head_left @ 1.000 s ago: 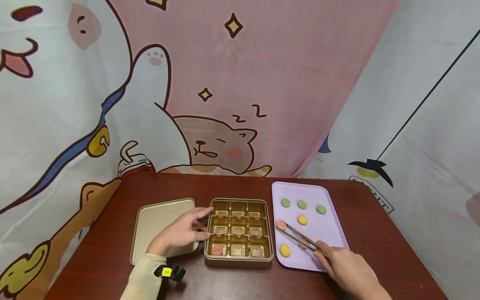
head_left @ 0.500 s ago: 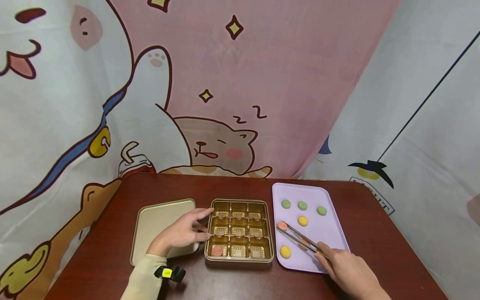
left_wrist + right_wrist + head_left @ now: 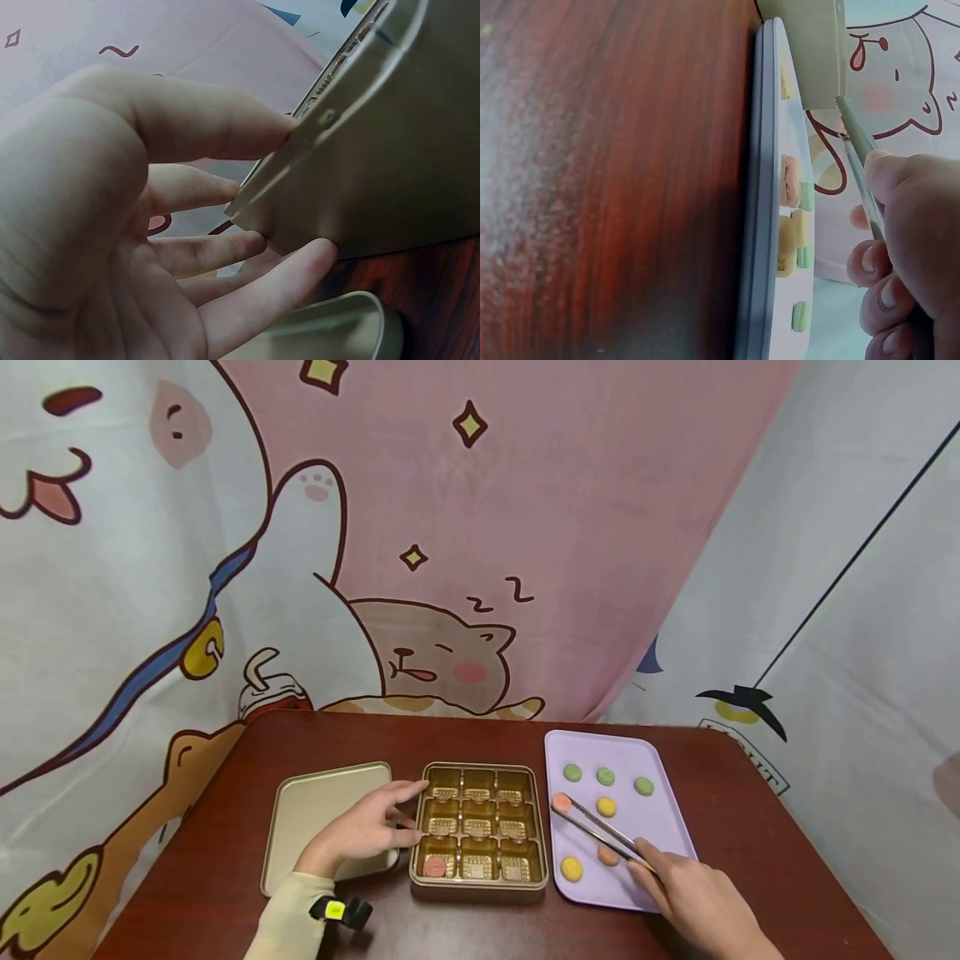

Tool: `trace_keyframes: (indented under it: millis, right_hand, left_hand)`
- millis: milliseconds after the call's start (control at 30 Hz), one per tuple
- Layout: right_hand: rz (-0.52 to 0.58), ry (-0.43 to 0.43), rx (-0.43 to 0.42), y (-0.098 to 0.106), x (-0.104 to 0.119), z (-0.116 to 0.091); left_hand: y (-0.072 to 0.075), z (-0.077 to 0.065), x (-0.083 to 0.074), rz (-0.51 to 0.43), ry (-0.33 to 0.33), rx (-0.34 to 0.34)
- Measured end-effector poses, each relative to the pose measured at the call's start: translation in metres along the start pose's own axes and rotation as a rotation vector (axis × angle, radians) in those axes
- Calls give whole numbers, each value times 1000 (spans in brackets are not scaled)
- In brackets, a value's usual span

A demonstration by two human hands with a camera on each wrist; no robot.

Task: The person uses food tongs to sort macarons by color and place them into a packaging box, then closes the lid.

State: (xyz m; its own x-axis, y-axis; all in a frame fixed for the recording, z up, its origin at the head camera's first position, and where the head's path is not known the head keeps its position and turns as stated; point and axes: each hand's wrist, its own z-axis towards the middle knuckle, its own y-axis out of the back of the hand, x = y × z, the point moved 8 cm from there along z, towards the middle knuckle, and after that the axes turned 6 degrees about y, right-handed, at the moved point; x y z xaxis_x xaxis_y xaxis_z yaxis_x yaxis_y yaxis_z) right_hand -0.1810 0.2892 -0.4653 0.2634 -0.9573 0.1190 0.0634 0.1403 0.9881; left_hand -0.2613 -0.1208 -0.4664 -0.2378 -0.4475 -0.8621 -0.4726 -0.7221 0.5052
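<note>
My left hand (image 3: 369, 825) touches the left side of a gold square box (image 3: 480, 893) with spread, fairly straight fingers. In the left wrist view its thumb meets the rim while other fingertips rest against the wall. The box has a gold insert of several compartments, and a pink macaron (image 3: 434, 866) sits in the front left one. My right hand (image 3: 693, 893) grips metal tongs (image 3: 600, 828), whose tips hold another pink macaron (image 3: 561, 802) above the left part of a lilac tray (image 3: 675, 868). In the right wrist view that macaron is mostly hidden behind the tips.
On the tray lie green macarons (image 3: 605, 776), yellow macarons (image 3: 572, 869) and an orange-pink macaron (image 3: 607, 855) beneath the tongs. The gold lid (image 3: 311, 806) lies left of the box, partly under my left hand. A printed cloth (image 3: 600, 527) hangs behind the dark wooden table (image 3: 480, 739).
The tongs and the pink macaron in them have risen slightly off the tray, uncovering more of the orange-pink one below. My left hand stays against the box. The head view has tilted slightly up.
</note>
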Motion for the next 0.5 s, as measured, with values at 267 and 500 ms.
trace_keyframes:
  millis: [267, 500]
  right_hand:
    - [-5, 22, -58, 10, 7, 1]
    - [-41, 79, -144, 18, 14, 3]
  left_hand:
    - [0, 1, 1, 13, -2, -2]
    - [0, 1, 1, 13, -3, -3]
